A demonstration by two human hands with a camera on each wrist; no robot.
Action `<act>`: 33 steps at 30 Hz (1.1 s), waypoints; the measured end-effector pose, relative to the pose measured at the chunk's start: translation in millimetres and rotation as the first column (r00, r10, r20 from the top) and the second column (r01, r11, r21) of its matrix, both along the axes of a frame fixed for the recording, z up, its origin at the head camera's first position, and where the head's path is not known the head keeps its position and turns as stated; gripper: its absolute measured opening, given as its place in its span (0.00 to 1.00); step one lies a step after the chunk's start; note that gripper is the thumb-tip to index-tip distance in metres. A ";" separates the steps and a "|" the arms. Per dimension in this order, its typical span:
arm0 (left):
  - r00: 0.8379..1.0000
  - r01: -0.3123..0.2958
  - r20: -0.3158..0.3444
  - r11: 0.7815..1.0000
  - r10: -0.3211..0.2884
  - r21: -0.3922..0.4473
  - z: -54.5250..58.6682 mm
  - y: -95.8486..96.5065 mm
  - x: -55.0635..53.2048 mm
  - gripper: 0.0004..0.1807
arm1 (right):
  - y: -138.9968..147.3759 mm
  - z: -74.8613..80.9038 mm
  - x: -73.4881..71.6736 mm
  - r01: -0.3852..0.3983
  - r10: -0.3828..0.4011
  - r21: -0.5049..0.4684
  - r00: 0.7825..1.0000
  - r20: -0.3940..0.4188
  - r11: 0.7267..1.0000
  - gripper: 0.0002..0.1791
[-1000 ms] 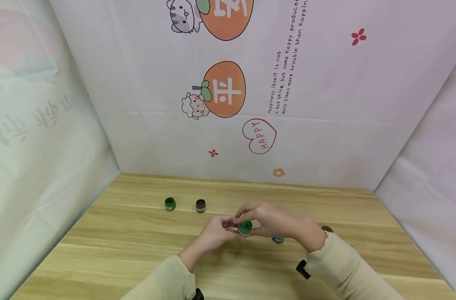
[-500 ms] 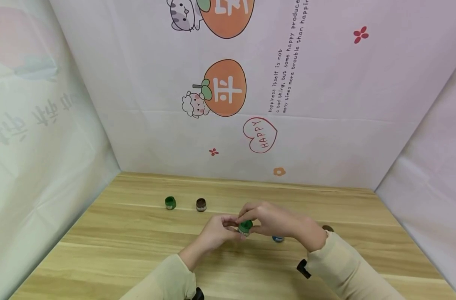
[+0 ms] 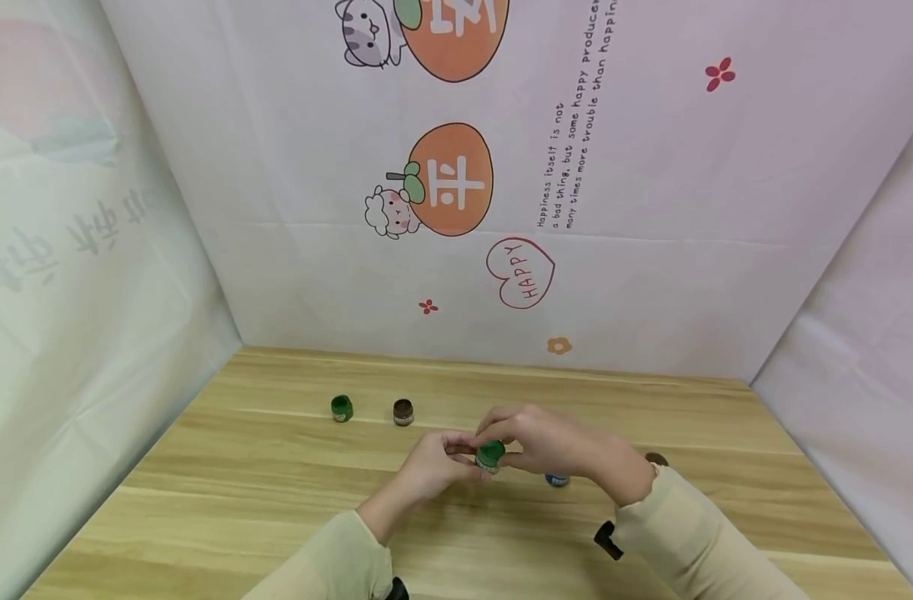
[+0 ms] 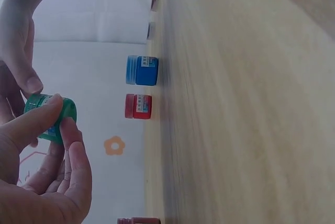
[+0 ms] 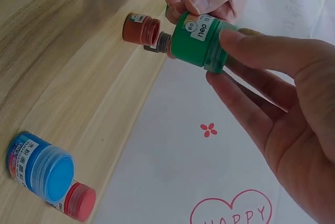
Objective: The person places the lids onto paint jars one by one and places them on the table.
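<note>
A small green paint jar [image 3: 489, 456] is held above the wooden table, between my two hands. My left hand [image 3: 435, 460] grips the jar's body, thumb on one side and fingers on the other. From the right, my right hand [image 3: 544, 439] pinches the translucent lid [image 5: 213, 51] between thumb and fingers. In the right wrist view the jar lies tilted sideways, its white label [image 5: 202, 27] showing. Just beyond the hands stands a blue paint jar [image 4: 147, 70], and a red paint jar [image 4: 140, 106] is close to it; in the head view my right hand hides the red one.
On the table [image 3: 276, 492], another green jar [image 3: 341, 408] and a brown jar [image 3: 403, 412] stand at the back left. A dark round top [image 3: 655, 459] shows behind my right wrist. White printed cloth [image 3: 636, 292] walls the table at the back and both sides.
My right thumb and fingertips have shifted slightly around the lid. The left hand and the green jar stay in place.
</note>
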State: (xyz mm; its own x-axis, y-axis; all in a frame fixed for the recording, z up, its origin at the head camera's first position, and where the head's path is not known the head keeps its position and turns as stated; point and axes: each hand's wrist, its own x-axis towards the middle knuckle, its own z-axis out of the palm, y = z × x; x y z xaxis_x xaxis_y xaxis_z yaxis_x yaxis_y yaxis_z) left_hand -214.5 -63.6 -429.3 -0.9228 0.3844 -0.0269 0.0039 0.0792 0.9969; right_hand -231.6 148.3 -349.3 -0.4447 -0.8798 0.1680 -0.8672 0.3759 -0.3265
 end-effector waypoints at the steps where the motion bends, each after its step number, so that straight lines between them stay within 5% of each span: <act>1: 1.000 0.001 0.000 1.000 -0.001 0.003 -0.1 0.1 0.2 0.22 | -0.1 0.1 0.1 -0.013 0.013 -0.003 1.000 -0.004 1.000 0.16; 25: 1.000 0.005 0.009 1.000 -0.005 0.003 2.8 -1.7 4.0 0.24 | -3.3 -3.6 3.3 0.077 -0.076 -0.004 0.997 0.030 0.997 0.21; 33: 1.000 0.003 0.004 1.000 -0.003 -0.005 3.0 -1.5 3.8 0.23 | -3.1 -0.8 2.6 0.030 -0.030 0.008 0.999 -0.014 1.000 0.17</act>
